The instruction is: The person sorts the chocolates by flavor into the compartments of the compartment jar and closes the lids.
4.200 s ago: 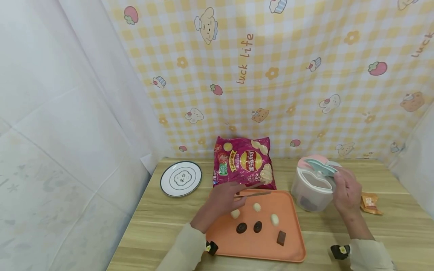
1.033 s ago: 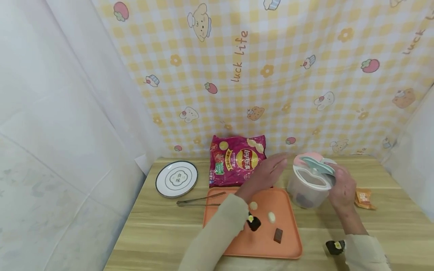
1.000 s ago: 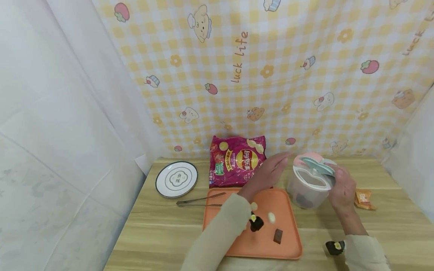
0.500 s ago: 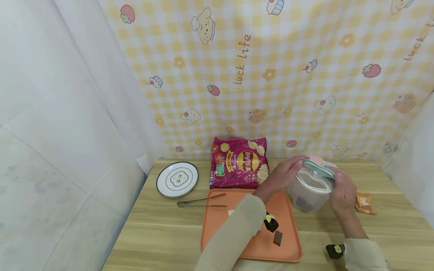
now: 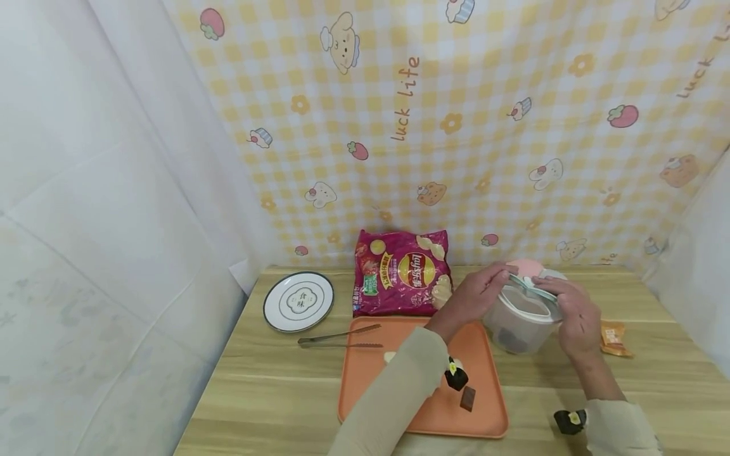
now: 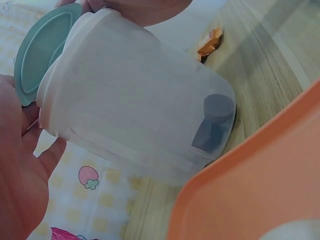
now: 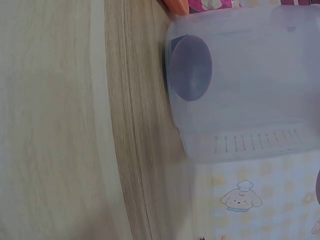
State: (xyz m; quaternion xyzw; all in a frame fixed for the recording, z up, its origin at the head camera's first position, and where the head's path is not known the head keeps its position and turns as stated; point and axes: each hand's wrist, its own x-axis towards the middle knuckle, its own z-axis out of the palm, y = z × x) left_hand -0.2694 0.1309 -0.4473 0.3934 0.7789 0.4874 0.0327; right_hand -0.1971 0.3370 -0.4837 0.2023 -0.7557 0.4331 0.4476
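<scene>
Container (image 5: pixel 521 320), translucent, sits on table (image 5: pixel 274 380) right of orange tray (image 5: pixel 485 418). Head view: left hand (image 5: pixel 473 296) and right hand (image 5: pixel 573 310) flank its rim, fingers on teal lid (image 5: pixel 533 286); neither grip clear. Left wrist view: lid (image 6: pixel 42 47) tilted at mouth, palm (image 6: pixel 20 190) just beside; dark piece (image 6: pixel 215 122) inside. Right wrist view: container wall (image 7: pixel 250 85) only, hand unseen.

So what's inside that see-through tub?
One dark round piece sits at the bottom of the tub. The cloudy wall and the green lid hide whatever else may be in there.
</scene>
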